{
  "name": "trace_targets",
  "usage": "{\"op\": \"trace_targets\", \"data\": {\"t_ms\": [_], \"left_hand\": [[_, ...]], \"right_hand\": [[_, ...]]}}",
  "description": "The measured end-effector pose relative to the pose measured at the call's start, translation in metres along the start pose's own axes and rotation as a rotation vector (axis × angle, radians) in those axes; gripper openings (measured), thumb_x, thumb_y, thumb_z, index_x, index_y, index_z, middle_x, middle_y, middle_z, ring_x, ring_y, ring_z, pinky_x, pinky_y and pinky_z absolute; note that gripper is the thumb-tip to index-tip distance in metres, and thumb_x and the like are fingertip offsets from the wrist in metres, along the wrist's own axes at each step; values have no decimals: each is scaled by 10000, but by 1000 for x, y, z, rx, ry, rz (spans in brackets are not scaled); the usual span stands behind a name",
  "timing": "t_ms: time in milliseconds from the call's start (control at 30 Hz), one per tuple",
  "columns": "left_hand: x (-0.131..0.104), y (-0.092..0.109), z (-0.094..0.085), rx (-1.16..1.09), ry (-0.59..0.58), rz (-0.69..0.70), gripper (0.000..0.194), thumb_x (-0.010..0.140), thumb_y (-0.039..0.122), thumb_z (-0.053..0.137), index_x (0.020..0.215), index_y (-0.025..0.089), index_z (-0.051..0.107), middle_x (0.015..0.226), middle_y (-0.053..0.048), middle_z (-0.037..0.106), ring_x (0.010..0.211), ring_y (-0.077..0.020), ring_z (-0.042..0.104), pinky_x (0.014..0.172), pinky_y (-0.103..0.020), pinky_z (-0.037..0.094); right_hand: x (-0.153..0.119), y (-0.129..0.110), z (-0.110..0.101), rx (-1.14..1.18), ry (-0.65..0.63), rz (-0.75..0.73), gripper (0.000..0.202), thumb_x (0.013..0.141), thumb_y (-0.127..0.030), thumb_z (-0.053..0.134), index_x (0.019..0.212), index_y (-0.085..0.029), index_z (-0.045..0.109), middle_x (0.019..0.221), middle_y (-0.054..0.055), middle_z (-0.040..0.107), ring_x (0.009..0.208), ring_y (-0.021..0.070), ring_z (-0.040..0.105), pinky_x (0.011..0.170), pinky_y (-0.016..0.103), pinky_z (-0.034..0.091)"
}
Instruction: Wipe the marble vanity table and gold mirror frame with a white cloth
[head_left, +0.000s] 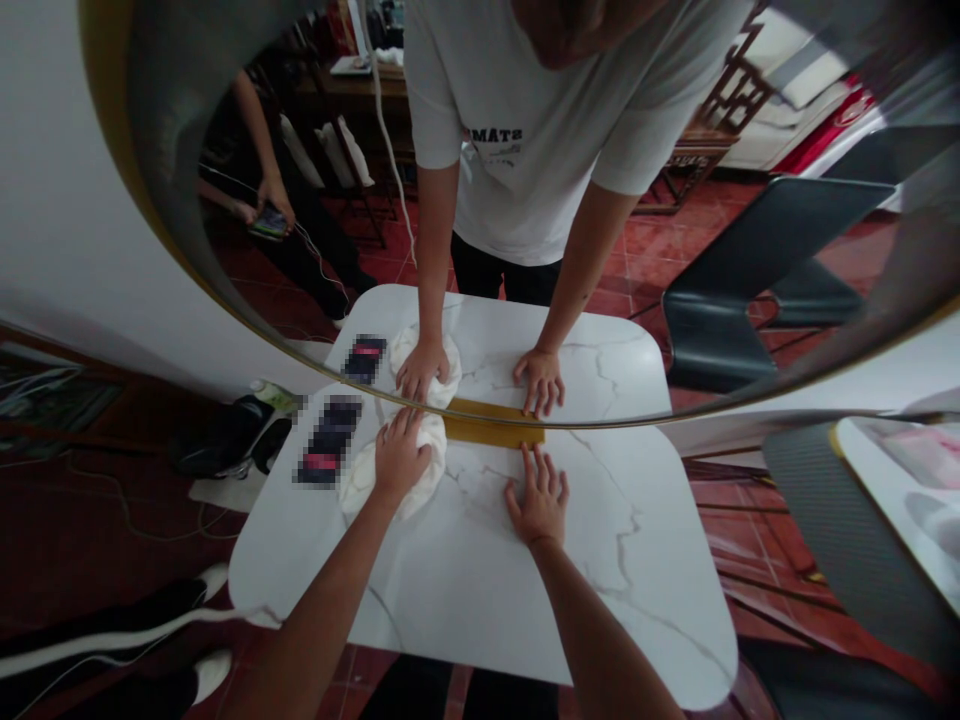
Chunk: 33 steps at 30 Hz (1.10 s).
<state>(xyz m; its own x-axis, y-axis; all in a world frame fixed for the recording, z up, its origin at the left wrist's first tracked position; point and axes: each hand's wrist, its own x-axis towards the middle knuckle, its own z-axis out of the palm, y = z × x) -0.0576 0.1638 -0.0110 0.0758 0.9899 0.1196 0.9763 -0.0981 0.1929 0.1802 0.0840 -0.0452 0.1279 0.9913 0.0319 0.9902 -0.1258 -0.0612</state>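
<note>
On the white marbled table [480,570], my left hand [400,455] rests on a crumpled white cloth [426,485], its fingers pointing at the mirror. My right hand [541,500] lies on the tabletop with its fingers spread, the fingertips near the lower edge of a flat golden-yellow strip [491,430]. That strip lies between the hands, against the mirror's bottom rim. Part of the cloth is hidden under my left hand. Whether its fingers pinch any cloth is hard to make out, but they look extended.
A large round mirror [645,424] stands at the table's back, reflecting both arms and a seated person. A pixelated dark phone-like object [328,440] lies left of the cloth. Chairs stand at right; a white cable [135,640] and another person's feet are at lower left.
</note>
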Motion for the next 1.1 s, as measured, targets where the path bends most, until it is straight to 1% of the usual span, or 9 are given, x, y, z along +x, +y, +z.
{"op": "trace_targets", "data": {"t_ms": [100,200,333,500,633,767,900,1100], "left_hand": [[4,-1,0,-7,2,3,654,744,208,494,1380,205,340,1384,-98,429,1265,-258,381,1018,-397,293],[-1,1,-1,-17,11,-6,661,738,198,498,1379,209,340,1398,-89,414,1250,-256,399,1003,-387,310],[-18,9,-4,-22,22,-26,665,736,184,492,1382,222,337,1439,-71,361,1255,-255,395,1008,-391,302],[-43,18,-6,-20,-6,-5,685,736,180,477,1399,233,311,1470,-47,307,1299,-245,342,1026,-393,284],[-52,22,-6,-12,-26,3,703,738,178,465,1415,235,282,1490,-40,260,1327,-237,302,1038,-397,271],[-47,23,-6,-4,-28,1,708,738,182,465,1418,232,276,1499,-40,232,1344,-242,273,1046,-402,265],[-35,22,-5,-7,-31,18,717,734,179,478,1420,230,274,1500,-40,231,1354,-241,250,1056,-396,252],[-12,21,0,-10,-20,20,691,738,180,481,1405,220,306,1469,-61,310,1343,-245,272,1063,-405,239]], "right_hand": [[0,0,-1,4,1,-4,650,873,-323,359,1459,-235,91,1510,20,175,1370,228,139,1096,469,106],[0,-1,-3,11,6,-6,644,876,-323,355,1458,-234,97,1506,25,191,1367,230,152,1095,472,100],[-1,-1,-2,13,10,-5,635,881,-328,352,1458,-235,102,1505,25,192,1365,234,156,1092,475,104],[-1,-1,-1,10,5,-3,636,882,-334,357,1458,-234,104,1508,18,181,1369,225,141,1099,466,101],[-1,-1,-1,7,-3,-1,641,880,-326,357,1458,-232,97,1511,18,172,1369,227,144,1100,470,97],[0,-1,-2,16,-2,1,649,878,-322,361,1459,-237,86,1506,28,191,1368,232,150,1097,478,103],[0,-1,-2,24,4,-3,646,877,-327,361,1459,-239,92,1502,27,205,1366,235,157,1096,483,105],[0,-1,-1,19,11,0,647,881,-330,360,1459,-238,85,1505,16,193,1369,225,143,1101,469,105]]}}
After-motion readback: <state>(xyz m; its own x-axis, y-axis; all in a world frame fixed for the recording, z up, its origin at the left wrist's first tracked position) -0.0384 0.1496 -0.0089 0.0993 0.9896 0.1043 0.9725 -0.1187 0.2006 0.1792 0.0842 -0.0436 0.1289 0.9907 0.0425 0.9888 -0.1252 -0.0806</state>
